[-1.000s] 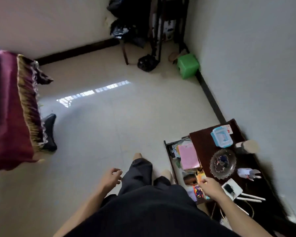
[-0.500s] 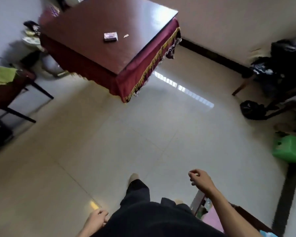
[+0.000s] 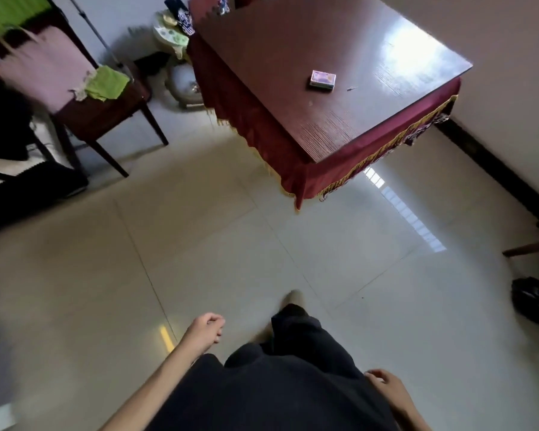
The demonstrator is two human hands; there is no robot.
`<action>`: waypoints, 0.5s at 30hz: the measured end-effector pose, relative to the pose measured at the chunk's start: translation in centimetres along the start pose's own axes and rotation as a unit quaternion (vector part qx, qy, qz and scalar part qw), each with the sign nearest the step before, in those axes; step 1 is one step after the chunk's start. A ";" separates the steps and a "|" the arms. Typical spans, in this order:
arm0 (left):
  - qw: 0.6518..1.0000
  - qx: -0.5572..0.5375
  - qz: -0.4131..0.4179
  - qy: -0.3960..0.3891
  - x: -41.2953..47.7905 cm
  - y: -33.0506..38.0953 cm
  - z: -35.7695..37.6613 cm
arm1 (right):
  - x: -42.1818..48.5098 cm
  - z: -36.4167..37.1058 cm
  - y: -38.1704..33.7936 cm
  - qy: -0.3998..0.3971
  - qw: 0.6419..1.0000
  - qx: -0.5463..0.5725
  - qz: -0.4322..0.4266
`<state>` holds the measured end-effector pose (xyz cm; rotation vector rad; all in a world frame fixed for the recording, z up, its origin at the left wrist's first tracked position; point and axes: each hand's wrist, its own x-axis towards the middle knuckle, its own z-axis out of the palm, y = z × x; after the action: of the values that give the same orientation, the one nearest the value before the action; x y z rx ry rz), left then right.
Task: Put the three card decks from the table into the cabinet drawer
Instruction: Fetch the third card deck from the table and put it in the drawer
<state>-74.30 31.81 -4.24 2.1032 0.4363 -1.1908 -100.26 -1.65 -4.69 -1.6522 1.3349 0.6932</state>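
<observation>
- A pale tiled floor [image 3: 231, 244] is seen to fill most of the head view, with open tiles lying between the person and the furniture ahead.
- A dark wooden table [image 3: 293, 73] with a red fringed cloth beneath its top is set at the upper right, one corner turned toward the person.
- A wooden chair [image 3: 100, 113] draped with pink and green cloths is placed to the left of the table, apart from it.
- The person's dark-clothed legs are seen at the bottom centre, one foot set forward toward the table.
- The left hand [image 3: 206, 331] is held low beside the leg, its fingers curled loosely into the palm — nothing is gripped in it.
- The right hand [image 3: 386, 387] is held at the hip at the lower right, its fingers relaxed and slightly bent, and nothing is held in it either.
- Only one card deck [image 3: 322, 79] is seen on the tabletop, lying flat near the middle, well apart from both hands; the cabinet drawer is not in view.
- The deck lies ahead and up-right of the fingers, its long axis running roughly left to right across the view with a slight tilt. The right hand is judged to be on the nearer side — a walk to the table's near edge is needed before any reach.
</observation>
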 end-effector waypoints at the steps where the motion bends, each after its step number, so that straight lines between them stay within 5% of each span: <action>1: 1.000 -0.015 0.007 0.009 0.7 1.6 -0.4 | 0.7 -0.4 -1.2 -0.007 1.000 -0.013 0.010; 7: 0.997 -0.072 -0.017 0.037 4.0 7.4 -3.0 | 8.2 -4.1 -10.6 -0.038 0.997 -0.061 -0.019; 15: 0.984 -0.140 -0.093 0.066 4.7 9.5 -5.8 | 15.4 -6.5 -31.7 -0.061 0.988 -0.088 -0.113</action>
<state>-62.73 28.82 -2.42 1.9338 0.8272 -1.0270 -66.37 -13.36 -5.74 -1.8369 1.0036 0.7804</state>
